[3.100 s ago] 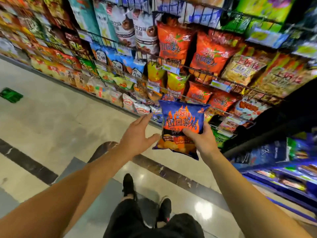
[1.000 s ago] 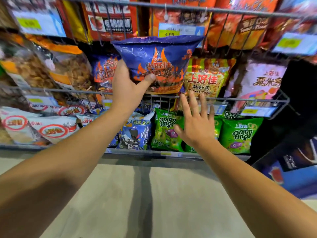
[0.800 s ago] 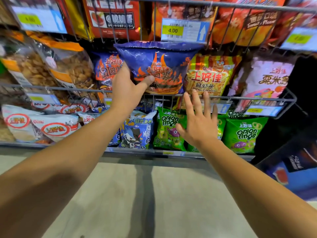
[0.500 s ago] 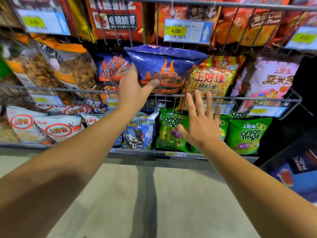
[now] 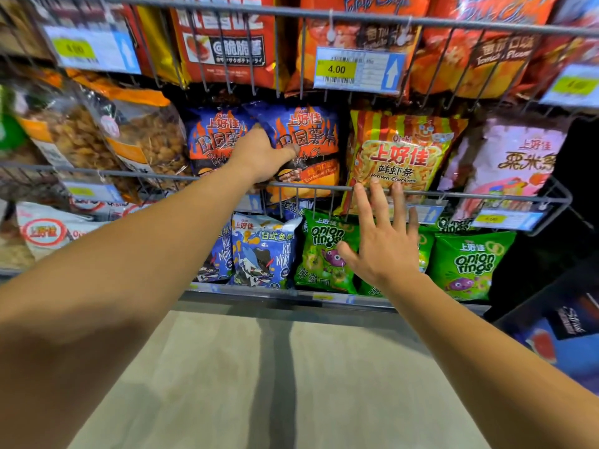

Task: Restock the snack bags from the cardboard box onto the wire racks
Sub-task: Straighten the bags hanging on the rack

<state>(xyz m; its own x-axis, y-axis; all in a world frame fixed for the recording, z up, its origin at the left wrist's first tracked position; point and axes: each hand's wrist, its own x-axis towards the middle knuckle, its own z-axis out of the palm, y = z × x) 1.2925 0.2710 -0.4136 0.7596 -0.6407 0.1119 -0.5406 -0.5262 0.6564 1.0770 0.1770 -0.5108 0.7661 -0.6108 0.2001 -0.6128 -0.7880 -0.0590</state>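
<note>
The blue barbecue chip bag [image 5: 306, 147] that I was holding tipped above the rail now stands upright inside the wire rack [image 5: 460, 193], my left hand [image 5: 262, 157] still gripping it, right hand [image 5: 384, 241] spread and empty below, so this bag's nearly stocked.

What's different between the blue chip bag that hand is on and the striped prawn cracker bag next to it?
The blue chip bag is dark blue with orange flames; the prawn cracker bag has red and yellow stripes. The left hand holds the blue bag's lower left part, while the open right hand is spread below the prawn bag, not gripping it. Both stand upright, side by side, behind the same wire rack rail.
</note>
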